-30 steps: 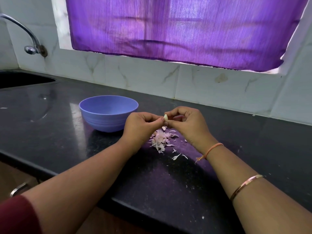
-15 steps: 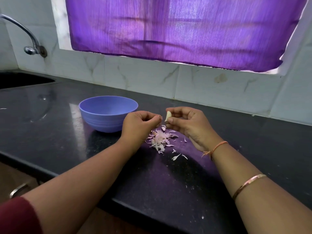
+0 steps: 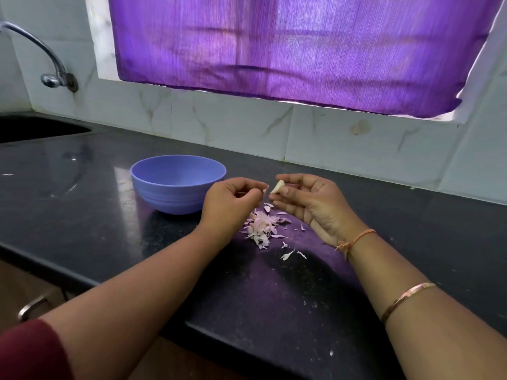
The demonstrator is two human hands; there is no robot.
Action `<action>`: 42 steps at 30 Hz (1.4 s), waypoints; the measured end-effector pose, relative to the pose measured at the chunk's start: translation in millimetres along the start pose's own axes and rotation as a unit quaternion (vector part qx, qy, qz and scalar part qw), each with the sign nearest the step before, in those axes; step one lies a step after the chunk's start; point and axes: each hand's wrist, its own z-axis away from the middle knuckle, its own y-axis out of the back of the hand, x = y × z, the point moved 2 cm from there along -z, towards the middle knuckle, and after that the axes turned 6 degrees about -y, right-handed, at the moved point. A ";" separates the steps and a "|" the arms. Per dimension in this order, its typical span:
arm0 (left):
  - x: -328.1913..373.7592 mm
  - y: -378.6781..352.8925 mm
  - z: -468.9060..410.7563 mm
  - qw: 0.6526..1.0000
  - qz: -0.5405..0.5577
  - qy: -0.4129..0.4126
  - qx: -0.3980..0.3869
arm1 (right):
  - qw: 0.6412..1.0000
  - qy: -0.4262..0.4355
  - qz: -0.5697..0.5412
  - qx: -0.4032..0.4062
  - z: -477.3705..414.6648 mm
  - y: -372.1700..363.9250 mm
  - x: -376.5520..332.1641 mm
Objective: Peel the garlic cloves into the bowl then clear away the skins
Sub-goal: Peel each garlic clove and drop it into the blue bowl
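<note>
Head: right fingers pinch clove (left fingers pinch skin).

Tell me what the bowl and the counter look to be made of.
The bowl looks plastic: matte lavender-blue, even colour, moulded ridges round its lower wall. The counter is likely polished dark stone, perhaps granite: fine speckles, glossy reflections of window light.

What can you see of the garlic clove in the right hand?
The garlic clove is small, pale cream, curved and tapered, seemingly mostly peeled. The right hand pinches it between thumb and fingertips, above the skins on the dark counter, right of the blue bowl. The left hand, close but apart, pinches a white scrap.
</note>
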 end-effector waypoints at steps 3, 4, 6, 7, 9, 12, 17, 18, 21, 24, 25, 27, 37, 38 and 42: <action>0.6 -0.7 0.7 1.000 0.009 -0.007 -0.011 | 1.000 -0.002 0.021 0.008 0.1 -1.3 0.7; 0.6 -1.0 0.5 1.000 0.004 -0.011 -0.019 | 1.000 -0.002 0.024 0.011 0.1 -1.5 0.7; 0.6 -1.3 0.4 0.999 -0.002 -0.017 -0.033 | 0.999 0.000 0.028 0.019 0.2 -1.9 0.5; 0.3 -1.5 0.2 0.999 -0.003 -0.018 -0.037 | 0.999 0.003 0.032 0.022 0.2 -2.2 0.2; -0.5 -1.9 -0.2 0.999 -0.004 -0.016 -0.041 | 0.999 0.008 0.042 0.026 0.1 -2.2 0.0; -2.0 -2.1 -0.5 0.999 -0.007 -0.014 -0.051 | 0.998 0.011 0.063 0.027 0.5 -1.8 -0.8; -2.0 -1.6 0.1 0.998 -0.014 -0.016 -0.056 | 0.997 0.012 0.078 0.023 1.2 -0.8 -1.6; -1.9 -1.3 0.1 0.998 -0.017 -0.018 -0.056 | 0.997 0.010 0.076 0.024 0.9 -0.7 -1.3; -2.5 -1.0 -0.2 0.998 -0.024 -0.018 -0.054 | 0.997 0.006 0.074 0.025 -0.3 -0.5 -0.7; -3.9 -1.2 -0.9 0.998 -0.028 -0.015 -0.051 | 0.997 0.003 0.076 0.024 -0.6 -0.4 0.1; -4.0 -1.3 -0.8 0.998 -0.028 -0.015 -0.052 | 0.997 0.002 0.077 0.023 -0.8 -0.2 0.2; -3.3 -1.3 -0.7 0.998 -0.028 -0.017 -0.049 | 0.997 -0.001 0.077 0.021 -1.1 -0.2 0.6; -1.7 -0.6 -1.5 0.999 -0.021 0.001 -0.031 | 0.999 -0.016 0.047 -0.012 -0.2 -2.4 1.6; -2.3 -0.3 -1.8 0.999 -0.017 0.007 -0.027 | 0.999 -0.016 0.050 -0.012 -0.1 -2.6 1.4; -5.5 0.3 -3.1 0.999 -0.029 0.017 -0.012 | 0.998 -0.016 0.055 -0.009 1.5 -2.1 -0.7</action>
